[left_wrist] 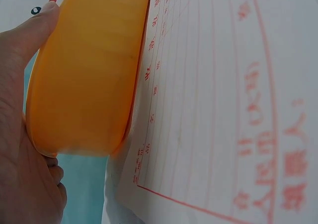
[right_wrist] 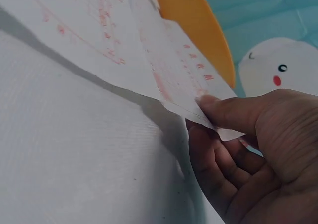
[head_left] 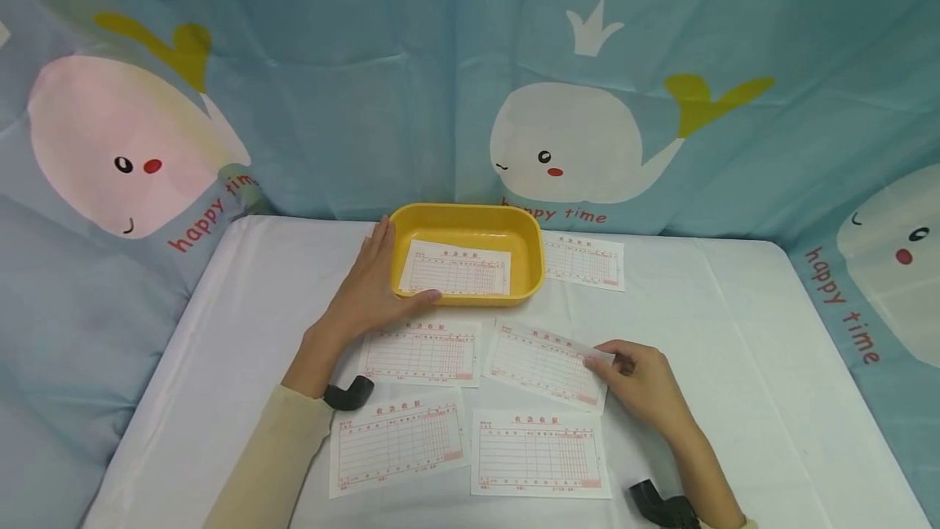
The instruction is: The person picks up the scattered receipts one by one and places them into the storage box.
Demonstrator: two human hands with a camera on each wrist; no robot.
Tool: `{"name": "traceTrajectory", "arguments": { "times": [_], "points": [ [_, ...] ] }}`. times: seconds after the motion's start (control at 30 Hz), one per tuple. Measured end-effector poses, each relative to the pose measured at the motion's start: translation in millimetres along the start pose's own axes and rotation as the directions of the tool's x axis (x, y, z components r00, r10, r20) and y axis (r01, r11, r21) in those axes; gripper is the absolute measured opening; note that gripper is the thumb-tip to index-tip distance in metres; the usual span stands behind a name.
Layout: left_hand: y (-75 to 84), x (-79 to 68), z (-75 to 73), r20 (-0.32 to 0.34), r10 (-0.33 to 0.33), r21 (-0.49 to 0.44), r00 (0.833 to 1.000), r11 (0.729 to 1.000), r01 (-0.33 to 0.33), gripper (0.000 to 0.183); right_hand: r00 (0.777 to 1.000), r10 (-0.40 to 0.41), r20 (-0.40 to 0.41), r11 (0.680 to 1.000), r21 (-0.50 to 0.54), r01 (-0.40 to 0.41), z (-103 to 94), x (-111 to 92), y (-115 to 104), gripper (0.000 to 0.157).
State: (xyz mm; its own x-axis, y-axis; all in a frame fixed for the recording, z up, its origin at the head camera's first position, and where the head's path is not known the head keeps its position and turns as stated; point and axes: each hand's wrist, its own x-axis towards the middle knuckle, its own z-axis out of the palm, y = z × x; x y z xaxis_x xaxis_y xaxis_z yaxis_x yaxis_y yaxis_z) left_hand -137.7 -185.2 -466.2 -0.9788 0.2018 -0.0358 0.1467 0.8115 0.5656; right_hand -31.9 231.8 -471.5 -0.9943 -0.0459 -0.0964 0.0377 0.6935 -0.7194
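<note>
Right hand [head_left: 642, 382]: thumb and fingers pinch the right edge of a white rectangular paper slip printed with a red ruled form [head_left: 543, 366]. The held slip lies right of centre on the near side of the tray, its gripped edge lifted from the surface in the right wrist view.

Left hand [head_left: 374, 280]: grips the near left corner of a yellow rounded-rectangular shallow tray [head_left: 530, 255], fingers along its left wall, thumb along its near rim.

Wrists: one black curved fitting on the left [head_left: 349, 393], another on the right [head_left: 664, 504]; cream cloth sleeve [head_left: 268, 464] on the left arm.

Further slips, same printing, five: one inside the tray [head_left: 455, 272], toward its near side; one just right of the tray [head_left: 587, 258], left end hidden by it; one near the tray, left of the held slip [head_left: 422, 356]; one at near left [head_left: 400, 443]; one at near right [head_left: 539, 454].

Surface: desk under a smooth white covering [head_left: 771, 349], faint creases at right.

Room: light-blue fabric curtain [head_left: 345, 121], loosely folded, along the far, left and right sides. Printed on it: white whale with yellow-green tail [head_left: 565, 141], white crown above; pinkish whale at left [head_left: 125, 141]; part-visible whale at right [head_left: 896, 260]; red lettering "happy time".
</note>
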Motion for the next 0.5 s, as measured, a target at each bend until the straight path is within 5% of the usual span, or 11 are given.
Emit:
{"name": "traceTrajectory", "arguments": {
  "times": [0.5],
  "points": [
    [0.2,-0.1,-0.5,0.01,-0.015,0.005,1.0,1.0,0.015,0.142,0.998,0.012,0.062,0.992,0.124,-0.02,-24.6,7,-8,0.028]
  ]
}}
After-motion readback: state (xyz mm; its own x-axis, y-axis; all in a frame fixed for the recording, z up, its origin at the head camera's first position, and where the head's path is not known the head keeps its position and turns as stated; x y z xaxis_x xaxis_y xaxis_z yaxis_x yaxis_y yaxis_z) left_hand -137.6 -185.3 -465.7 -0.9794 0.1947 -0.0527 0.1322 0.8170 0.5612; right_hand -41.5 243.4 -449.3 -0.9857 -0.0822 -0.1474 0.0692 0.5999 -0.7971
